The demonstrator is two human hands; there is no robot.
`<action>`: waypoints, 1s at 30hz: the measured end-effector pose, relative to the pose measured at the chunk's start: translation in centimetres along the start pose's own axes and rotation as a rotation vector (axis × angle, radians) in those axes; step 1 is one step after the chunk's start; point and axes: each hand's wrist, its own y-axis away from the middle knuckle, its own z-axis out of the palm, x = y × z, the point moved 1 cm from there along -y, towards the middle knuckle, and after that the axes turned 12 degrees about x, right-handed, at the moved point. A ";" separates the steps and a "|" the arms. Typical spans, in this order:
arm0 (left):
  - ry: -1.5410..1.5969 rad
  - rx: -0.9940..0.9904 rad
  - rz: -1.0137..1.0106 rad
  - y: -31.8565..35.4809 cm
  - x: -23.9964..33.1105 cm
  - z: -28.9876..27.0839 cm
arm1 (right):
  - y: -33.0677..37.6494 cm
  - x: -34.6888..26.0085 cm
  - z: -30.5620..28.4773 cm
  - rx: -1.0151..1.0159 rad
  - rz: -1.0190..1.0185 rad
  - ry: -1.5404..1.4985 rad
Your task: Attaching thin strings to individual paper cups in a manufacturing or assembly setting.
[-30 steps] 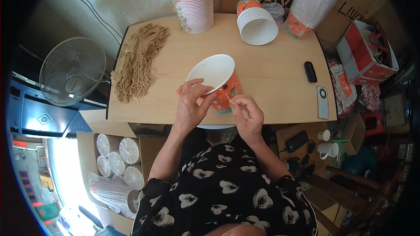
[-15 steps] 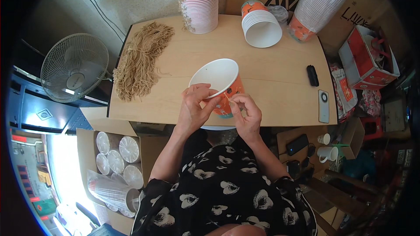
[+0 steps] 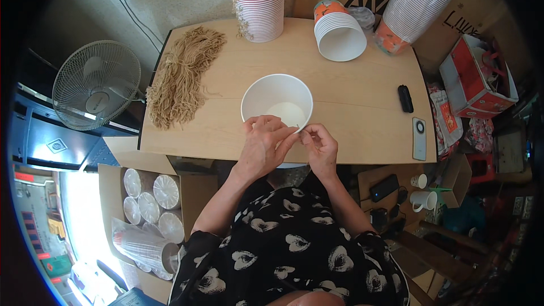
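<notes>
A black top with pale hearts (image 3: pixel 297 242) fills the foreground, and to its left an open carton (image 3: pixel 196 190) holds clear-wrapped stacks (image 3: pixel 149 208) of round containers. To the right, below the near edge of the desk (image 3: pixel 362 96), stands a white mug (image 3: pixel 423 200). At the middle of that near edge is a white-lined paper tub (image 3: pixel 258 101), its mouth turned up toward the head; its base is hidden, so whether it rests on the desktop cannot be told. The left hand (image 3: pixel 262 148) clamps its near rim, fingers over the lip and thumb outside. The right hand (image 3: pixel 321 150) sits just beside it, thumb and forefinger together at the rim's near right; what lies between them is too small to tell. A pale phone (image 3: pixel 419 139) lies by the near right corner, with a small black device (image 3: pixel 405 98) beyond it along the right edge. A bundle of tan cord (image 3: pixel 184 76) lies along the left edge. Toward the far edge stand a tall stack of tubs (image 3: pixel 258 17), a short tipped stack (image 3: pixel 340 31) and, near the far right corner, a leaning wrapped stack (image 3: pixel 412 8).
</notes>
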 end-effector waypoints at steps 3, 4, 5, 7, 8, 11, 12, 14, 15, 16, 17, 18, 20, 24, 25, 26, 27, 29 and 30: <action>0.014 -0.014 -0.025 0.0 0.2 0.3 | -0.1 0.5 -0.2 -0.002 0.003 -0.043; 0.014 -0.013 -0.025 0.0 0.1 0.5 | -0.1 0.6 -0.3 -0.003 0.003 -0.043; 0.028 -0.021 -0.040 0.1 -0.1 0.7 | -0.1 0.7 -0.5 -0.010 0.037 -0.045; 0.043 -0.030 -0.056 0.1 -0.1 1.0 | -0.1 0.6 -0.5 -0.015 0.072 -0.045; 0.040 -0.043 -0.072 0.1 -0.1 1.1 | -0.1 0.4 -0.6 0.025 0.040 -0.028; 0.034 -0.058 -0.087 0.0 0.0 1.4 | -0.1 -0.7 -1.1 0.076 -0.050 0.098; 0.030 -0.061 -0.083 0.0 0.1 1.5 | -0.1 -1.2 -1.3 0.090 -0.109 0.205; 0.023 -0.050 -0.082 0.1 0.1 1.7 | -0.3 -2.1 -1.3 0.065 -0.154 0.259; 0.018 -0.039 -0.077 0.0 0.2 1.7 | -0.6 -2.6 -1.2 0.043 -0.202 0.313; 0.020 -0.039 -0.077 -0.1 0.2 1.8 | -0.9 -3.0 -1.1 0.043 -0.202 0.315; 0.023 -0.037 -0.079 -0.2 0.2 1.9 | -1.1 -3.5 -0.9 0.035 -0.252 0.368; 0.026 -0.034 -0.080 -0.3 0.1 1.9 | -1.3 -3.7 -0.7 0.027 -0.301 0.421; 0.024 -0.035 -0.075 -0.3 0.1 2.1 | -1.7 -3.4 -0.8 0.019 -0.293 0.409; 0.029 -0.032 -0.069 -0.2 -0.2 2.2 | -2.0 -3.7 -0.5 -0.004 -0.322 0.428; 0.028 -0.031 -0.072 -0.3 -0.2 2.2 | -2.0 -3.7 -0.5 -0.007 -0.321 0.429; 0.024 -0.043 -0.076 -0.4 -0.2 2.0 | -2.1 -3.5 -0.4 -0.021 -0.276 0.447; 0.020 -0.055 -0.079 -0.4 -0.1 2.0 | -2.1 -3.4 -0.4 -0.036 -0.232 0.465; 0.018 -0.047 -0.090 -0.3 -0.2 2.1 | -1.9 -2.5 -0.1 -0.025 -0.212 0.427; 0.017 -0.040 -0.100 -0.3 -0.3 2.1 | -1.9 -2.1 0.0 -0.012 -0.191 0.389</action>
